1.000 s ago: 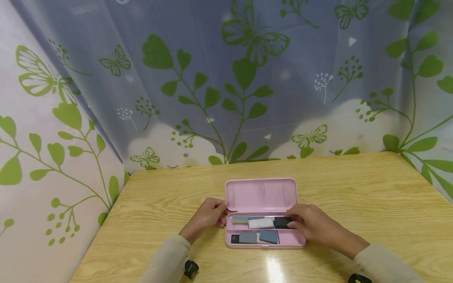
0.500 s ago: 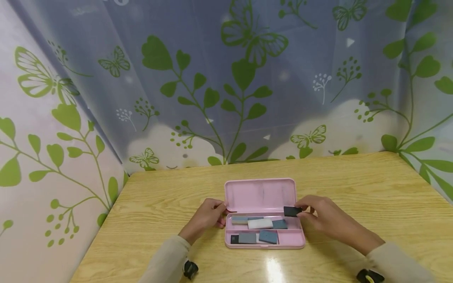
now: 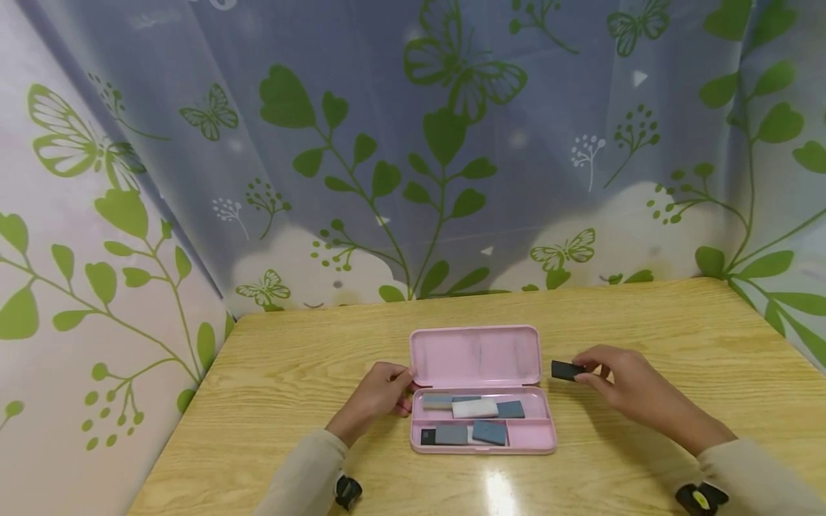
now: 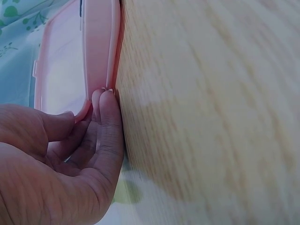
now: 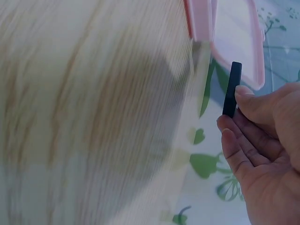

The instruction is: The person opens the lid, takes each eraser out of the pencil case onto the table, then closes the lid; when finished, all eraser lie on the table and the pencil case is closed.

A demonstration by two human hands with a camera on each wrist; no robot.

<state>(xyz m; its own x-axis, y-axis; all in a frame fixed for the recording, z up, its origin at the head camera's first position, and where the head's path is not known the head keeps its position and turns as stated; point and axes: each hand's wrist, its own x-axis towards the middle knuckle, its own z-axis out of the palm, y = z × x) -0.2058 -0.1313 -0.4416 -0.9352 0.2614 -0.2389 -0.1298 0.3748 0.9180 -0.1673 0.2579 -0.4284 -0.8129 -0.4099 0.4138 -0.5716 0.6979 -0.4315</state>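
Note:
A pink pencil case [image 3: 532,436] lies on the table with its lid [image 3: 474,355] tipped back. Its two long compartments hold several erasers, among them a white one [image 3: 475,408], a grey one [image 3: 451,434] and a blue one [image 3: 489,431]. At the left hinge corner, my left hand [image 3: 382,390] grips the case, thumb at the lid's corner and fingertips against the side wall [image 4: 101,51]. Off to the right of the lid, my right hand [image 3: 619,376] pinches a flat black eraser [image 5: 232,89] by one end, between thumb and fingers, above the table.
The wooden table [image 3: 310,344] reaches back to a blue curtain [image 3: 361,186] printed with green leaves and butterflies. A pale patterned cloth [image 3: 71,287] stands along the left side. A small black eraser [image 3: 428,436] sits at the front compartment's left end.
My right hand has lifted the black eraser out of the rear compartment and carried it right, past the lid. A blue eraser beneath it now shows. My left hand keeps its grip.

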